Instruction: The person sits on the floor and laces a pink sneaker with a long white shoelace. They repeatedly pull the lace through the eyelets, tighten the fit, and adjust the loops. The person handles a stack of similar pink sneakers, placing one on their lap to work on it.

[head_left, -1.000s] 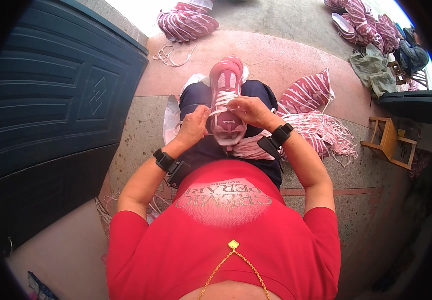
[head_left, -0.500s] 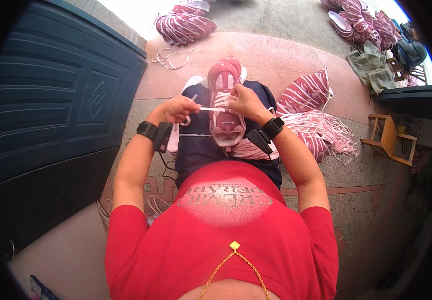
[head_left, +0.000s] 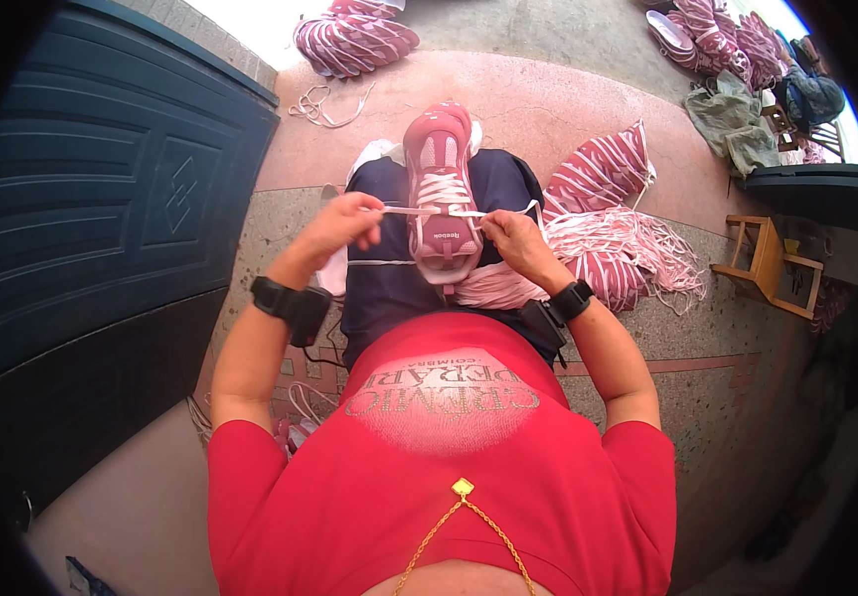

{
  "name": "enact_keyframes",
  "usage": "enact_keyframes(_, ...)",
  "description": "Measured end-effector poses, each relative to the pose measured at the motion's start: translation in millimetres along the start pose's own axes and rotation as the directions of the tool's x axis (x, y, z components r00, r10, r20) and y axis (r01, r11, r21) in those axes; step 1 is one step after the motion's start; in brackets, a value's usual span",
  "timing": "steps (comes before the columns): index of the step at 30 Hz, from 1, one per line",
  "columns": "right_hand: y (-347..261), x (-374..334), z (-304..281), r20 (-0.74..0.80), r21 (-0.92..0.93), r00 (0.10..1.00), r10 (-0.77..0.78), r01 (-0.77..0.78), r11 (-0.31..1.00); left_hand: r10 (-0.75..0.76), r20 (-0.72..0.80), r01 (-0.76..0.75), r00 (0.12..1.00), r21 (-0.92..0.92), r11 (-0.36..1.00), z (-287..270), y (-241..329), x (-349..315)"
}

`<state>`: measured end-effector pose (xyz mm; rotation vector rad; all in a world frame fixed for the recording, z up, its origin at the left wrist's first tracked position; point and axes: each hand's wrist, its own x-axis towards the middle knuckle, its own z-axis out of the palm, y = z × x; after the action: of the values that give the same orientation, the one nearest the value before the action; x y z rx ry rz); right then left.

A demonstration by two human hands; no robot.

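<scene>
A pink sneaker rests on my lap, its toe pointing away from me and its tongue toward me. White shoelace crosses its upper in several rows. To the left of the shoe, my left hand is closed, pinching one stretched lace end between thumb and finger. On the other side my right hand pinches the opposite lace end, close to the shoe's collar. Both ends run out sideways from the top row, nearly level. A loop of lace rises beyond my right hand.
Pink and white bundles of shoe parts lie on the floor at right, with pale pink laces beside them. Another bundle is at the far left, near a loose lace. A dark blue door borders the left; a wooden stool stands right.
My right hand has moved off the shoe's upper to the right, drawing lace out. My left hand has shifted slightly left, and the lace now extends to both sides.
</scene>
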<state>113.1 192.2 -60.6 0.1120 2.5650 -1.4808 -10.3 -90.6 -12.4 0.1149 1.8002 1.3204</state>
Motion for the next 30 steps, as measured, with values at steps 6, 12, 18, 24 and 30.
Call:
enact_keyframes(6,6,20,12,-0.222,-0.246,0.962,-0.158,0.101,0.964,0.562,-0.187,-0.261,0.805,0.739,0.621,49,-20,14)
enact_keyframes(12,-1,21,17,-0.213,-0.548,0.919,-0.332,0.169,0.819,0.663,-0.182,-0.217,0.727,0.854,0.472,57,-26,18)
enact_keyframes(18,-7,23,21,-0.185,-0.592,0.924,-0.336,0.168,0.788,0.697,-0.186,-0.227,0.693,0.861,0.456,60,-28,20)
enact_keyframes(24,-10,22,15,-0.204,-0.595,0.918,-0.341,0.16,0.788,0.699,-0.142,-0.193,0.701,0.906,0.377,63,-22,22)
enact_keyframes(30,-9,20,19,-0.33,-0.579,0.88,-0.342,0.097,0.81,0.691,-0.135,-0.198,0.71,0.904,0.38,60,-21,26)
